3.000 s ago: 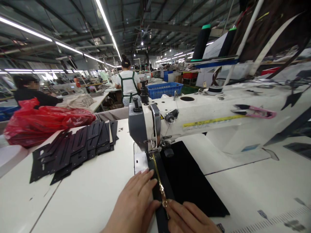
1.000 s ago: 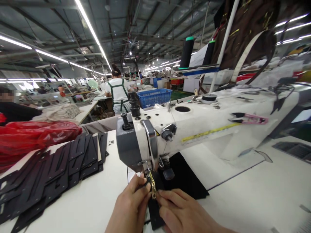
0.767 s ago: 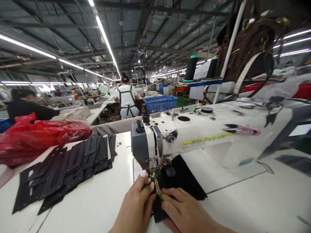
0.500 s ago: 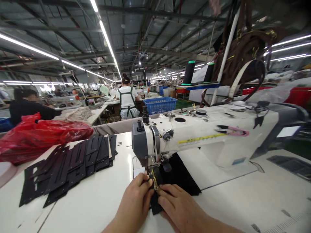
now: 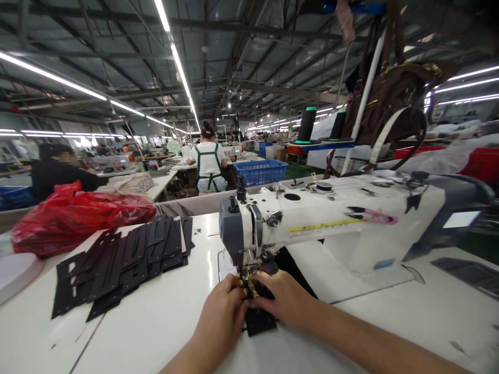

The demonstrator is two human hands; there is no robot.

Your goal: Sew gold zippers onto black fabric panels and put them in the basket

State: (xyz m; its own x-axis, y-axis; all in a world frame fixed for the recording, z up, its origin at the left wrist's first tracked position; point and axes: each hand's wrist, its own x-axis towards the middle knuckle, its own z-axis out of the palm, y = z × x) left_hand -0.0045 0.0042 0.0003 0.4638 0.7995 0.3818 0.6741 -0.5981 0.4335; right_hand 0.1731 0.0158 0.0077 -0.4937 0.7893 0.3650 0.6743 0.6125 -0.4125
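At the needle end of a white sewing machine (image 5: pixel 335 208), both hands work close together on a small black piece (image 5: pixel 261 323) of flat material. My left hand (image 5: pixel 222 311) is closed on its left side, fingertips beside a shiny gold-coloured metal part (image 5: pixel 253 289). From the right, my right hand (image 5: pixel 290 295) bends its fingers down over the same piece, thumb and fingertips at the metal part. Fingers partly hide the presser foot and the metal part. A larger black sheet (image 5: pixel 294 267) lies behind the right hand, under the machine arm.
Overlapping black slotted pieces (image 5: pixel 128 259) lie on the white table (image 5: pixel 156 322) at left, before a red plastic bag (image 5: pixel 78 218). Pink-handled thread snips (image 5: pixel 374 214) rest on the machine. Black thread cones (image 5: pixel 306 126) stand behind. Beyond are a blue basket (image 5: pixel 261 172) and people seated at work.
My right hand has moved up and forward to the metal part, and more of its forearm shows. The black piece's near end has turned rightward. The view has shifted slightly.
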